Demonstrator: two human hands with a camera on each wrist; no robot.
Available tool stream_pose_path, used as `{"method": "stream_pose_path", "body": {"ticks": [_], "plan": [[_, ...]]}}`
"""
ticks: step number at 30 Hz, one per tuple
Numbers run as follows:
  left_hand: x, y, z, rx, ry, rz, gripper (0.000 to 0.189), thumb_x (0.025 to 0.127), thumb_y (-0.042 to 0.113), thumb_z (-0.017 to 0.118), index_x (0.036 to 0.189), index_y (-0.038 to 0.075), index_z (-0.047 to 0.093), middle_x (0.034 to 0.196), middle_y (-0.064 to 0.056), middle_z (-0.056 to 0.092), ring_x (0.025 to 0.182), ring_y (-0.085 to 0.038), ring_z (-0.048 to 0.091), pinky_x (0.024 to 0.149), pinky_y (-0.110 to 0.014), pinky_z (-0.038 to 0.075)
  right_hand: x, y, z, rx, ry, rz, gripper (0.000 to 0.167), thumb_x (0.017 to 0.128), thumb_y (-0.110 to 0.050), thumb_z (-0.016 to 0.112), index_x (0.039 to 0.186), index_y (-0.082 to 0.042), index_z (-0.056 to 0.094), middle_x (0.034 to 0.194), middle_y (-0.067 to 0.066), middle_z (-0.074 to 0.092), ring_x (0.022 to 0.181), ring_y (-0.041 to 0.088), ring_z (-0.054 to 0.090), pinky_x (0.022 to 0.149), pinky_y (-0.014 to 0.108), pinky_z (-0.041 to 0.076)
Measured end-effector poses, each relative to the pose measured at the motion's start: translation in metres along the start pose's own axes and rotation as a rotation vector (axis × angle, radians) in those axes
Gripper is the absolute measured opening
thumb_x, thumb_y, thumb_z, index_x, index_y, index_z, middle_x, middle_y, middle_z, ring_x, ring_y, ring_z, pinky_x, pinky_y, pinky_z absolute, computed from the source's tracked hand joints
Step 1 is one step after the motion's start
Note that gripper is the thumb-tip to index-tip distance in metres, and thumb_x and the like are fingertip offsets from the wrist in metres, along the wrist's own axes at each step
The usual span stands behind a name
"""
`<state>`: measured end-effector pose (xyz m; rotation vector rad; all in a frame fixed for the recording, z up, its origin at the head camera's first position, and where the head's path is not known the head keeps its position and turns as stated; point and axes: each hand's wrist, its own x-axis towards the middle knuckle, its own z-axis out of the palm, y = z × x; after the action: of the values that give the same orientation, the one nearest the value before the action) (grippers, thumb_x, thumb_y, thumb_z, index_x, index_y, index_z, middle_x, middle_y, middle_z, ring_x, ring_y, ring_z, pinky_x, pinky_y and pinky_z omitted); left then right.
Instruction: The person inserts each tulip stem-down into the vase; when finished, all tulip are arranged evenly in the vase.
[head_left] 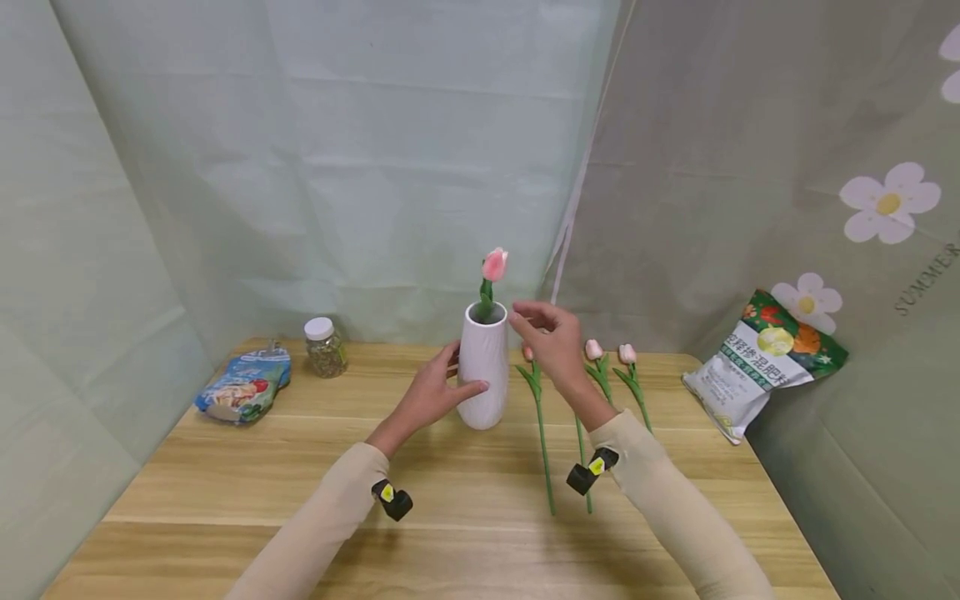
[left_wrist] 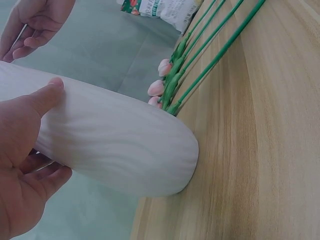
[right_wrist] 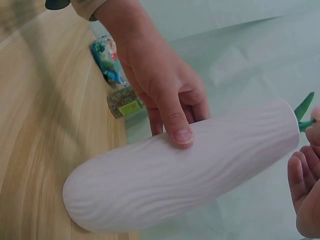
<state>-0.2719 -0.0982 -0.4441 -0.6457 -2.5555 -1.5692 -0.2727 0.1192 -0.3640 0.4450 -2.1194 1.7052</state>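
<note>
A tall white vase (head_left: 483, 358) with a rippled surface stands upright on the wooden table. My left hand (head_left: 429, 390) grips its left side, thumb across the front and the other fingers behind. One pink tulip (head_left: 495, 265) rises out of the vase mouth, its lower stem hidden inside. Just right of the rim, my right hand (head_left: 553, 340) hovers with loosely bent fingers and nothing held between them. Its fingertips are beside the rim, apart from the bloom in the head view. In the right wrist view the vase (right_wrist: 190, 170) also shows, with the left thumb pressed on it.
Three more pink tulips lie right of the vase, partly under my right arm; one bloom (head_left: 594, 349) shows clearly. A white and green bag (head_left: 757, 367) leans at the right edge. At the back left are a white-lidded jar (head_left: 326, 350) and a blue bag (head_left: 243, 386).
</note>
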Motion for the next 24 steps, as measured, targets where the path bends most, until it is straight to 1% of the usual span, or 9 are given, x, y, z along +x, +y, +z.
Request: {"method": "stream_pose_path", "body": {"ticks": [1,4,7,9,12,14,17,21,24], "plan": [[0.0,0.0,0.0,0.002,-0.001,0.0,0.086,0.088,0.036,0.082,0.155,0.007,0.037,0.148,-0.016,0.053,0.135,-0.032,0.053,0.111,-0.049,0.049,-0.001,0.001,-0.002,-0.004,-0.002,0.002,0.027,0.094,-0.022,0.076,0.114,-0.003,0.076,0.104,0.012,0.075,0.085,0.029,0.068,0.064,0.022,0.057],[0.0,0.001,0.0,-0.002,-0.006,-0.01,0.086,0.088,0.037,0.082,0.155,0.008,0.037,0.148,-0.016,0.052,0.136,-0.032,0.053,0.111,-0.049,0.048,-0.005,0.002,-0.01,-0.013,-0.002,0.02,0.029,0.094,-0.026,0.077,0.115,-0.005,0.076,0.106,0.011,0.075,0.085,0.019,0.07,0.068,0.022,0.058],[0.0,0.002,0.0,-0.005,-0.008,-0.019,0.087,0.088,0.038,0.082,0.156,0.008,0.036,0.149,-0.016,0.051,0.136,-0.033,0.052,0.112,-0.05,0.047,-0.008,0.005,-0.02,0.002,0.003,0.025,0.029,0.094,-0.025,0.077,0.114,-0.004,0.076,0.104,0.013,0.076,0.081,0.013,0.07,0.068,0.026,0.062],[0.0,0.001,-0.001,-0.003,-0.009,-0.023,0.087,0.088,0.039,0.082,0.156,0.009,0.036,0.15,-0.016,0.051,0.136,-0.033,0.052,0.112,-0.05,0.047,-0.01,0.008,-0.026,0.015,0.003,0.033,0.029,0.094,-0.023,0.076,0.115,-0.002,0.075,0.106,0.015,0.075,0.082,0.011,0.07,0.068,0.027,0.063],[0.0,0.001,-0.002,0.0,-0.012,-0.03,0.088,0.088,0.04,0.082,0.156,0.009,0.035,0.15,-0.016,0.051,0.136,-0.033,0.052,0.112,-0.05,0.047,-0.014,0.013,-0.037,0.034,-0.006,0.051,0.03,0.095,-0.021,0.075,0.118,-0.001,0.074,0.109,0.017,0.074,0.086,0.017,0.071,0.069,0.025,0.063],[0.0,0.001,-0.002,0.001,-0.014,-0.031,0.089,0.088,0.04,0.082,0.156,0.009,0.035,0.15,-0.016,0.051,0.136,-0.033,0.052,0.112,-0.05,0.047,-0.018,0.016,-0.045,0.021,-0.009,0.069,0.031,0.096,-0.021,0.074,0.12,-0.001,0.073,0.11,0.015,0.074,0.09,0.021,0.071,0.07,0.024,0.063],[0.0,0.0,-0.002,0.002,-0.015,-0.031,0.088,0.088,0.039,0.082,0.156,0.008,0.035,0.151,-0.016,0.05,0.137,-0.033,0.051,0.112,-0.05,0.047,-0.024,0.02,-0.057,0.014,-0.003,0.085,0.034,0.096,-0.023,0.075,0.121,0.0,0.073,0.109,0.014,0.074,0.091,0.024,0.072,0.071,0.026,0.063],[0.001,-0.001,-0.002,0.004,-0.015,-0.024,0.088,0.088,0.038,0.082,0.156,0.008,0.035,0.15,-0.016,0.051,0.137,-0.033,0.051,0.112,-0.05,0.047,-0.029,0.03,-0.071,-0.01,0.015,0.102,0.036,0.095,-0.025,0.076,0.12,-0.001,0.073,0.112,0.017,0.074,0.088,0.011,0.071,0.071,0.027,0.064],[0.001,-0.001,-0.002,0.005,-0.016,-0.022,0.088,0.088,0.039,0.082,0.156,0.008,0.035,0.15,-0.016,0.051,0.137,-0.033,0.052,0.112,-0.05,0.047,-0.034,0.04,-0.084,-0.05,0.02,0.123,0.037,0.096,-0.027,0.075,0.122,-0.002,0.072,0.117,0.019,0.072,0.089,0.006,0.069,0.071,0.024,0.063]]}}
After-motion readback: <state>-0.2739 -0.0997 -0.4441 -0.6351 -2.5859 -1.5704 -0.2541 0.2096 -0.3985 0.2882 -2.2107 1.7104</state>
